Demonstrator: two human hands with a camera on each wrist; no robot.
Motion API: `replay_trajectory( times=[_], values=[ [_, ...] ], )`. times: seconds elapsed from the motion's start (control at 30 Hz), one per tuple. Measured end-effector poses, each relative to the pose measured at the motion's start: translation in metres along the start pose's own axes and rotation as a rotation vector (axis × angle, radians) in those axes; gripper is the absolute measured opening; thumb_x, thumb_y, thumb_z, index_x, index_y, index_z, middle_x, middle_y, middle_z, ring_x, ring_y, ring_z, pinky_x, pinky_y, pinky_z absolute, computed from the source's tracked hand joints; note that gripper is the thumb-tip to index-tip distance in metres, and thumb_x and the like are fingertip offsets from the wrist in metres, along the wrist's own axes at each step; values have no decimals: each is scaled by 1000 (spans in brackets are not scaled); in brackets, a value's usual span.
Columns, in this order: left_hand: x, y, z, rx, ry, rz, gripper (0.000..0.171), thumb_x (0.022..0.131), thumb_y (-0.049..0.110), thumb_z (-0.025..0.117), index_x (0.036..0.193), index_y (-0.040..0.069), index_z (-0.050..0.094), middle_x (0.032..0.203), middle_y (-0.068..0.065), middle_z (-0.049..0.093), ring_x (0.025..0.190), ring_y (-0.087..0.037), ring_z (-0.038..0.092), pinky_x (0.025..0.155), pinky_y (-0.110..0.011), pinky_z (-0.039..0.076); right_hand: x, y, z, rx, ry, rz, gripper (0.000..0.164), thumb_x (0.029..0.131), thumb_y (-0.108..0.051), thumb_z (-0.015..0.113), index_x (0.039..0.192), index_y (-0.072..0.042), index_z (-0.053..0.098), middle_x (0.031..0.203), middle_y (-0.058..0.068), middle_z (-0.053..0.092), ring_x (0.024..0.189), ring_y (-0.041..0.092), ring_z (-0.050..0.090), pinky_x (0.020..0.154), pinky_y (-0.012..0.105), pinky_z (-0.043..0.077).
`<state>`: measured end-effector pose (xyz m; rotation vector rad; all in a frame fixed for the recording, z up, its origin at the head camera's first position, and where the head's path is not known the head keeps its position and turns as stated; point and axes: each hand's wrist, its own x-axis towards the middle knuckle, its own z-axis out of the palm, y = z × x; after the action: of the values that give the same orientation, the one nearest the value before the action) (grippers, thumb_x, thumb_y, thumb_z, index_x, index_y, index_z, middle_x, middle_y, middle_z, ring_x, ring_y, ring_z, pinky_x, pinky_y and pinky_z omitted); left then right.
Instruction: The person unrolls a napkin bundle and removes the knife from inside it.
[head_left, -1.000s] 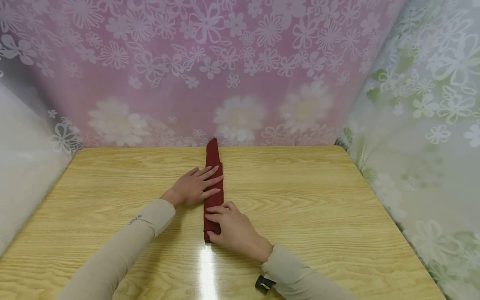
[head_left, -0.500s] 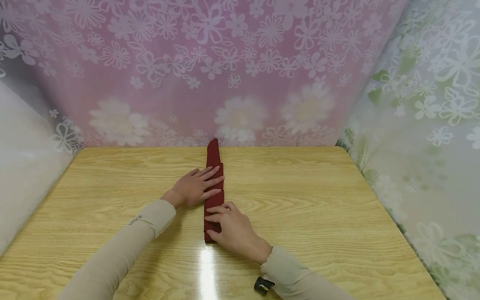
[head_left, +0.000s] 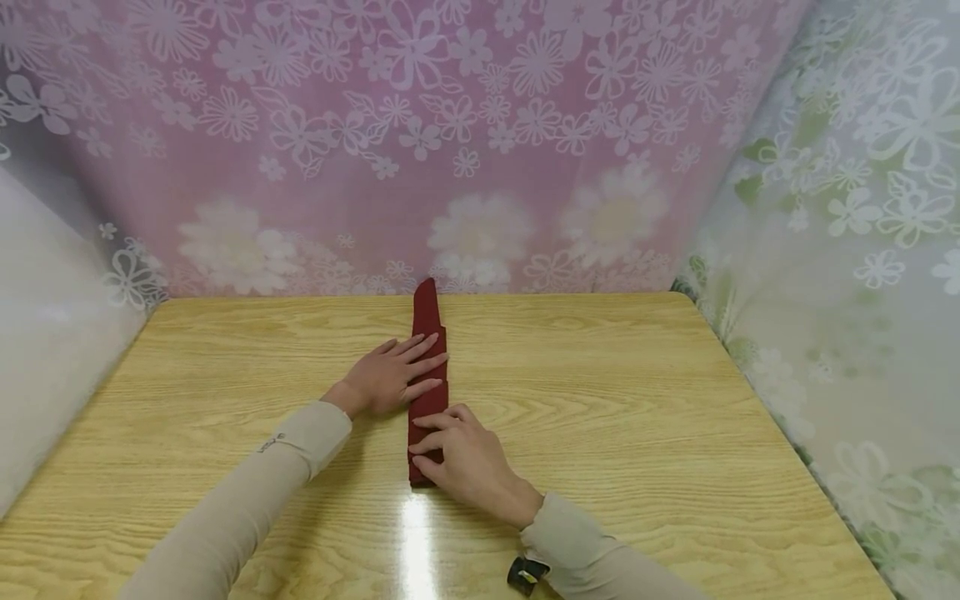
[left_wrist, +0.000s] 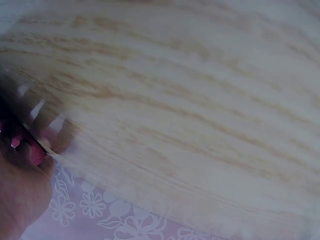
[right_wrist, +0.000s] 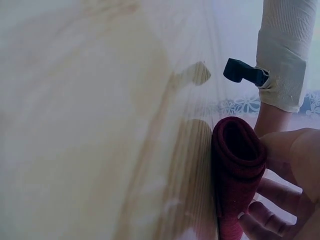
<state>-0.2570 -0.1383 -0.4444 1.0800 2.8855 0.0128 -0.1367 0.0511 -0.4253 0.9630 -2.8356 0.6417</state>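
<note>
A long strip of dark red cloth [head_left: 426, 312] lies lengthwise on the wooden table, running from its back edge toward the person. In the right wrist view the near end of this cloth [right_wrist: 232, 182] shows as a flattened roll of several layers. My left hand [head_left: 381, 379] rests on the middle of the strip, fingers straight and spread across it. Closer to the person, my right hand [head_left: 472, 458] holds the near part, bent fingers reaching over to the left edge with the thumb close by. The left wrist view catches only part of the left hand [left_wrist: 22, 195].
The wooden table [head_left: 600, 400] has a bright light reflection near its front. Behind it stands a pink flowered backdrop [head_left: 337, 183]; a pale flowered sheet [head_left: 847, 333] hangs along the right. A black device [head_left: 527, 573] sits at the right sleeve.
One finger of my right hand has slid along the cloth's left edge toward the thumb. The left hand and the cloth stay in place.
</note>
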Motion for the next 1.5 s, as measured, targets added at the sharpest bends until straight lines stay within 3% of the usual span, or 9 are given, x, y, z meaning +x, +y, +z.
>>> replay_trajectory(
  times=[0.4,0.97,1.3,1.5],
  values=[
    [1,0,1,-10,-8,-7,60,101,58,19,153,30,24,159,-1,9,145,-20,8,114,-48,14,-3,0,-2,110,15,60,12,89,-28,68,92,-24,79,124,-11,60,112,13,48,87,30,48],
    [3,-2,2,-16,11,5,60,100,58,23,152,28,30,159,-3,13,144,-23,12,113,-50,17,-4,4,-1,399,43,177,10,90,-18,68,92,-18,78,125,-9,60,118,17,47,101,38,39],
    [2,-2,0,-16,9,-2,59,101,57,22,152,29,29,159,-2,13,144,-22,12,113,-50,16,-6,8,0,640,104,246,10,90,-15,67,93,-13,77,122,-10,62,121,16,49,101,39,40],
    [3,-1,0,-32,4,3,59,100,58,23,152,29,29,159,-2,12,144,-22,11,113,-50,16,-10,11,2,723,120,276,9,90,-14,68,92,-13,77,121,-9,62,121,14,50,98,35,43]
  ],
)
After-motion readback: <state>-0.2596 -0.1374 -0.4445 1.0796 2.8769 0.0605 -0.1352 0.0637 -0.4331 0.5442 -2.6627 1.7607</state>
